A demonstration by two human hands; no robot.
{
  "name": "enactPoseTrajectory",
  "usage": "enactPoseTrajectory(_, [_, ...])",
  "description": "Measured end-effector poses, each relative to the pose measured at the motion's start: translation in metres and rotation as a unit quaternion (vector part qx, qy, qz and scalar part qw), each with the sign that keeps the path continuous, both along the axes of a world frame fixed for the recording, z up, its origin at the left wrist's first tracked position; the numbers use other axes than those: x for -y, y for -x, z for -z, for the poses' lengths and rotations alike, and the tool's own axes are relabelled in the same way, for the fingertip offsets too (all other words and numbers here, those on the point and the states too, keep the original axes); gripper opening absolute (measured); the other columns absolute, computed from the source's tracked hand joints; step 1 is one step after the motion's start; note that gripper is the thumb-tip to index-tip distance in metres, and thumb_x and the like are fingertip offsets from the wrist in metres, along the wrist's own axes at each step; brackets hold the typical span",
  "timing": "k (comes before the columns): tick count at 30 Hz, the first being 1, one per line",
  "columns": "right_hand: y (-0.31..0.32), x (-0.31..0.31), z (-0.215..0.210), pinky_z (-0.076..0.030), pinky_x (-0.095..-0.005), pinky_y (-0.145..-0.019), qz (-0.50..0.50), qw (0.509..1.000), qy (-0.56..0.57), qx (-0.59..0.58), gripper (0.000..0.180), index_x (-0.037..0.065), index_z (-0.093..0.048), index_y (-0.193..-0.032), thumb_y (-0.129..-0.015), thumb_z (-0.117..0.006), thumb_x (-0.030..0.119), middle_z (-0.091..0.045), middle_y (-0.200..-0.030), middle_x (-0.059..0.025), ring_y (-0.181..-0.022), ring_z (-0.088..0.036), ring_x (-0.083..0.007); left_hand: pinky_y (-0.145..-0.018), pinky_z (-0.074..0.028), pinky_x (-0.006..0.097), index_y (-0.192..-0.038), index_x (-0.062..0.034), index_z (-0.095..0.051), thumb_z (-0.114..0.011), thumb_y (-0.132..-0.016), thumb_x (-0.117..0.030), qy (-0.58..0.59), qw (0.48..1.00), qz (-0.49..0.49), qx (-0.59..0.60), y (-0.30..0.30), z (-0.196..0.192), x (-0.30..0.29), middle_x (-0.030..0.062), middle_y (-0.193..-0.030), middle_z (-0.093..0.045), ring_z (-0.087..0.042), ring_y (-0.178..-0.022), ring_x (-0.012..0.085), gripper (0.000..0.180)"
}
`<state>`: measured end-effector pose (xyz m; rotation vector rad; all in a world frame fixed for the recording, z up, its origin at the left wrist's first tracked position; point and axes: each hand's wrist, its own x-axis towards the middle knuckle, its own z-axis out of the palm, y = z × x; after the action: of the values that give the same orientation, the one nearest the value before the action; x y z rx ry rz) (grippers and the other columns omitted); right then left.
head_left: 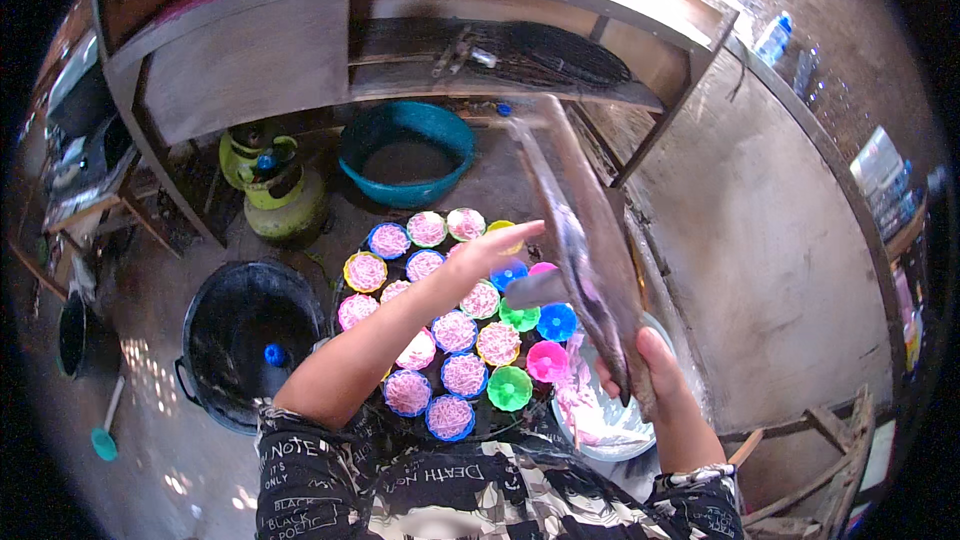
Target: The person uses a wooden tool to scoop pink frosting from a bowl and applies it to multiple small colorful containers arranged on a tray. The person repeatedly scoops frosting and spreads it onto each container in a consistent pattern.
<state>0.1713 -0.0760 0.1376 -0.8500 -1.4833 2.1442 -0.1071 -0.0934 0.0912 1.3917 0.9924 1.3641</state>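
Note:
A tool of two long wooden bars (612, 250), like a hand press, stands tilted over the right side of the cups. My right hand (658, 368) is wrapped round its lower end. Fingers stretched out, my left hand (500, 243) is beside the bars and seems to hold nothing. A blurred grey flat piece (538, 289) juts from the bars just below it. Small fluted cups filled with pink and white strands (464, 374) cover much of a dark round surface. Bare green (509, 389), pink (547, 361) and blue cups (557, 322) stand at its right.
A pale basin (632, 447) with pink, dough-like stuff (572, 395) stands at the right, partly behind my right hand. Around are a black tub (215, 320), a green gas cylinder (285, 210), a teal basin (405, 192), a wooden table (235, 70) and a teal dipper (104, 443).

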Motion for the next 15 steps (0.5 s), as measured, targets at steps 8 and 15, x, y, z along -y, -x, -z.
enactPoseTrajectory(8, [0.052, -0.018, 0.069, -0.029, -0.0448, -0.100, -0.092, 0.823, -0.550, 0.105, 0.057, 0.005, -0.050, -0.122, -0.081, -0.057, 0.045, -0.040, -0.131, -0.0169, -0.123, -0.035, -0.0344, -0.083, -0.045, 0.033, -0.103, -0.0076, -0.061, -0.073, -0.070, -0.029, -0.006, 0.933, -0.201, -0.298, -0.001, -0.001, 0.032, 0.0064, -0.098, -0.063, -0.059, -0.093, 0.0186, 0.041])
enactPoseTrajectory(15, [0.054, -0.030, 0.091, -0.014, -0.0604, -0.105, -0.129, 0.715, -0.629, 0.277, 0.052, 0.014, -0.055, -0.118, -0.068, -0.066, 0.011, -0.024, -0.140, -0.0170, -0.130, -0.018, -0.0418, -0.083, -0.045, 0.032, -0.100, -0.0073, -0.060, -0.077, -0.065, -0.018, 0.003, 0.917, -0.294, -0.271, 0.049, 0.016, 0.113, 0.0063, -0.094, -0.061, -0.059, -0.087, 0.0177, 0.040])
